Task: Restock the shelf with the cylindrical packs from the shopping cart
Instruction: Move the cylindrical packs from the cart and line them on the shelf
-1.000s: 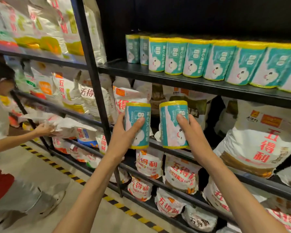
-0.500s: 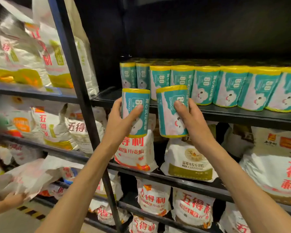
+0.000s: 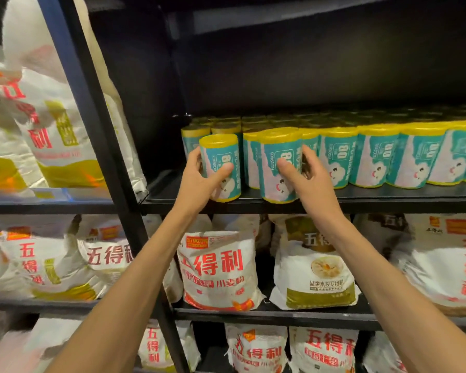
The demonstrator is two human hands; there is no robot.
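Teal and yellow-capped, two cylindrical packs stand at the black shelf (image 3: 334,204) front edge. My left hand (image 3: 197,181) has its grip wrapped around the left pack (image 3: 222,168); my right hand (image 3: 307,179) grips the right pack (image 3: 279,168). Behind them runs the stocked row (image 3: 388,157), against the dark back wall.
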